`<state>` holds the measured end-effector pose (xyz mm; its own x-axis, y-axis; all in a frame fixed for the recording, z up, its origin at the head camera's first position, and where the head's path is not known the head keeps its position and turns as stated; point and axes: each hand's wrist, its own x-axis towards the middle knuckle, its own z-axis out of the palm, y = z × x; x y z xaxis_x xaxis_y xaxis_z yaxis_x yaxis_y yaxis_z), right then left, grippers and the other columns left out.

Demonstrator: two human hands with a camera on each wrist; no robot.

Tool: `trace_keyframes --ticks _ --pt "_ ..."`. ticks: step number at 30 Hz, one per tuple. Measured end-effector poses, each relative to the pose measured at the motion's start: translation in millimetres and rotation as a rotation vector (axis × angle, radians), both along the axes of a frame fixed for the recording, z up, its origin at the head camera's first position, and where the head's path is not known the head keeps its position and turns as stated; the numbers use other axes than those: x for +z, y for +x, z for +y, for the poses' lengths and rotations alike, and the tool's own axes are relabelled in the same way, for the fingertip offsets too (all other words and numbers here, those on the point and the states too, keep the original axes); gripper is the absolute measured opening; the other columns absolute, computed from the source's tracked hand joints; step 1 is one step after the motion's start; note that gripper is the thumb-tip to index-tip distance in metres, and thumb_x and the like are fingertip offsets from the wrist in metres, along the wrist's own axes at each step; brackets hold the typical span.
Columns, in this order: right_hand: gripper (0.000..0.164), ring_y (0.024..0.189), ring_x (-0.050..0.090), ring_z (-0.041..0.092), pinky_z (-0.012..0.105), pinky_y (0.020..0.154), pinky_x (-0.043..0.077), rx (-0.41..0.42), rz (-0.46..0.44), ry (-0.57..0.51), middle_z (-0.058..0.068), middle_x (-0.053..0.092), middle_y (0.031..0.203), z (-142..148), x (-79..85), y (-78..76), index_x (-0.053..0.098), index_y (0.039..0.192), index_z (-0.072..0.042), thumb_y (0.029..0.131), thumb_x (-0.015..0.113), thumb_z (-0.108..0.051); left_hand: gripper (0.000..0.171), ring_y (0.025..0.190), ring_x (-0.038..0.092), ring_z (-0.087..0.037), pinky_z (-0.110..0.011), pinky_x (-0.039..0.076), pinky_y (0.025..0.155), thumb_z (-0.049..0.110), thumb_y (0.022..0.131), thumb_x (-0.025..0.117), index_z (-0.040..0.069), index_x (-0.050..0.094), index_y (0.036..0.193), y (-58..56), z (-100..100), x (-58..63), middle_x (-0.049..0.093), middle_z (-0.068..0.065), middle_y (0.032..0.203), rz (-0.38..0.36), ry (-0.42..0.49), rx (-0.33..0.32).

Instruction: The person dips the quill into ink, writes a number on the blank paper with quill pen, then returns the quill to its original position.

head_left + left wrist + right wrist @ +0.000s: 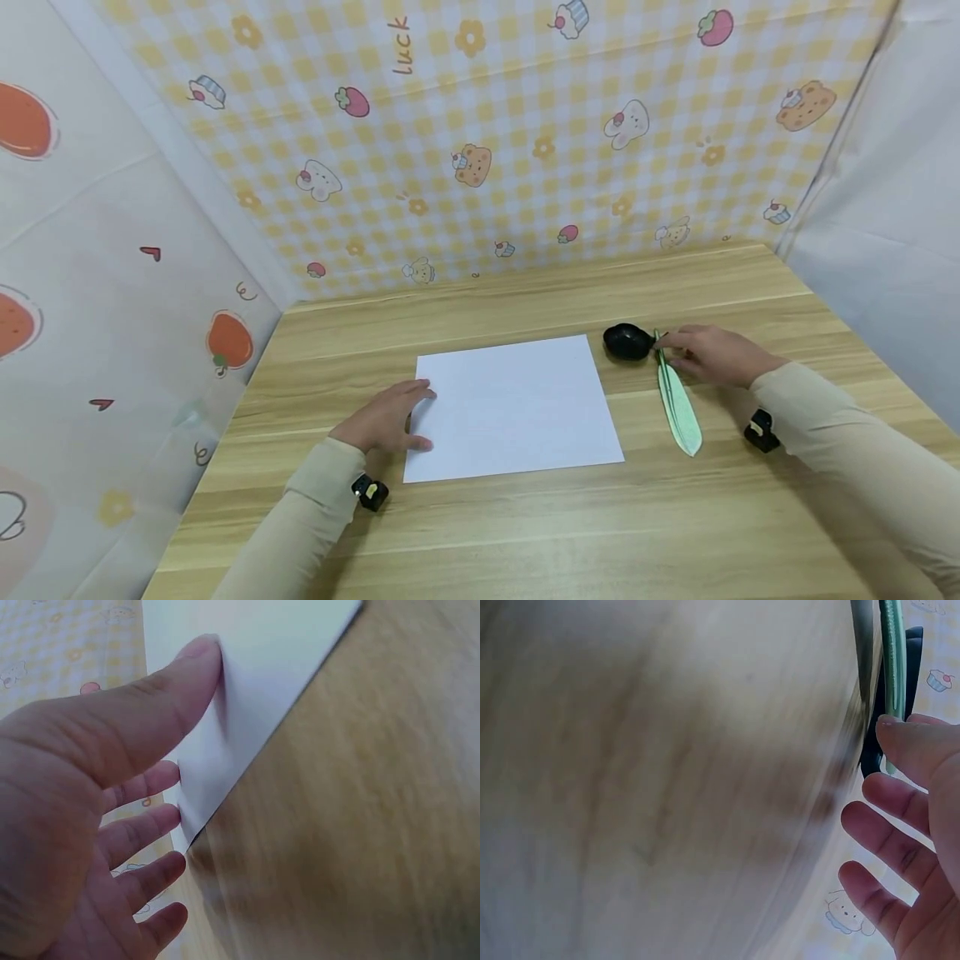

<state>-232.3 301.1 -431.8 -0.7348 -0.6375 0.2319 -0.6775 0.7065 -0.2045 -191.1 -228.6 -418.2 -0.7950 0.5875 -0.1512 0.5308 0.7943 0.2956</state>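
A white sheet of paper lies on the wooden table. At its left edge is my left hand, fingers spread; in the left wrist view the thumb reaches over the sheet and the fingertips come up to its edge. To the right of the paper lies a pale green leaf-shaped piece with a slim stem. My right hand pinches that stem near its far end, the thumb against it in the right wrist view. Beside the stem sits a black rounded thing, its narrow end partly hidden by the stem.
The wooden table runs back to a yellow checked cloth with cartoon prints. White printed cloth stands on the left, plain white cloth on the right. Each wrist wears a small black camera.
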Motion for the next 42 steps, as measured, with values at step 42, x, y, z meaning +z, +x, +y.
trace_keyframes --ticks 42 --pt "0.025 0.072 0.060 0.012 0.031 0.058 0.052 0.057 0.060 0.055 -0.003 0.064 0.086 -9.0 3.1 -4.1 0.074 0.094 -0.014 0.079 0.071 0.006 0.074 0.140 0.027 -0.039 -0.060 0.021 0.111 0.036 0.079 0.080 0.003 0.048 0.137 1.2 0.2 1.3 0.035 -0.020 0.151 -0.079 -0.017 0.057"
